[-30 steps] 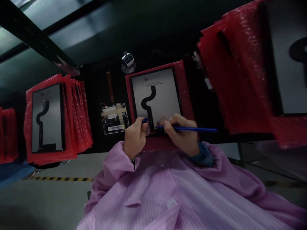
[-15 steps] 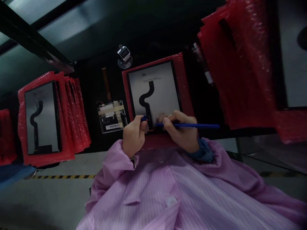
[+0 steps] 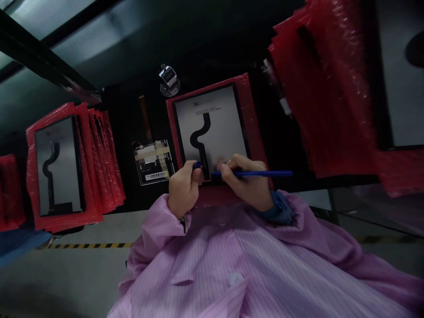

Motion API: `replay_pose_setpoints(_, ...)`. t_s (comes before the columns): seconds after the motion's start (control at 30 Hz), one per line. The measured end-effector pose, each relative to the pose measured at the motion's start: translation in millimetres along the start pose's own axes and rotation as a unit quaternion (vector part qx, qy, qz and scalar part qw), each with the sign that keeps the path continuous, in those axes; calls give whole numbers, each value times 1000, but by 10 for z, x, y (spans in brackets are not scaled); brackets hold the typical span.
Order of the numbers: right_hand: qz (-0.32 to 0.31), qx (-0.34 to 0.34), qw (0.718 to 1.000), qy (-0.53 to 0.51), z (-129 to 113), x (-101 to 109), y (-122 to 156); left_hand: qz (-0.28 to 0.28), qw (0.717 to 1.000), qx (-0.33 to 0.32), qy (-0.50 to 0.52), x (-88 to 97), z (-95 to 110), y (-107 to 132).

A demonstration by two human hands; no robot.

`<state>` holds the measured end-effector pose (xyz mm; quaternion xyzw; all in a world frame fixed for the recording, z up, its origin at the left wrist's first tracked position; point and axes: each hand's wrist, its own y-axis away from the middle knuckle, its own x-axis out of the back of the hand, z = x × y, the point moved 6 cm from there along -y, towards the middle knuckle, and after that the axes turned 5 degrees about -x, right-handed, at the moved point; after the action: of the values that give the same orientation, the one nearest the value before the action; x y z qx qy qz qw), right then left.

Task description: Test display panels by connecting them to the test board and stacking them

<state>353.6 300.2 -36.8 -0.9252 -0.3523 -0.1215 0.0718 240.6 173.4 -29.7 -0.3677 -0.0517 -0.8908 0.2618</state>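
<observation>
A display panel with a black curved flex cable on its pale back lies on a red bubble-wrap sheet in front of me. My right hand grips a blue pen, its tip pointing left at the lower edge of the panel beside the cable. Closed around a small blue pen cap, my left hand rests at the panel's lower left corner. Whether the pen tip touches the panel is too small to tell.
Left of the panel lies a small circuit board with tape and a barcode label. A metal tally counter stands behind. Stacked panels in red bubble wrap are at left and right, with a white-capped pen near the right stack.
The blue pen and my right hand have shifted slightly left, the pen lying a little more level. My left hand keeps its hold on the cap. The whole view has moved a little.
</observation>
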Motion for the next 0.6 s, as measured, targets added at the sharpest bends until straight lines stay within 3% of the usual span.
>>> replay_pose_setpoints(0.1, 11, -104, 983, -153, 104, 56, -29, 23, 999, -34, 14, 43, 38, 3)
replay_pose_setpoints(0.23, 3, -200, 919, -341, 62, 108, -80, 13, 993, -99, 59, 88, 197, 12)
replay_pose_setpoints(0.3, -10, -196, 913, -357, -44, 129, -97, -10, 989, -119, 88, 79, 283, 20)
replay_pose_setpoints(0.4, -25, -178, 927, -330, -158, 134, -83, -26, 983, -141, 115, 64, 381, 31)
replay_pose_setpoints(0.6, -73, -150, 945, -281, -154, 48, 17, -44, 985, -141, 85, 69, 424, 29)
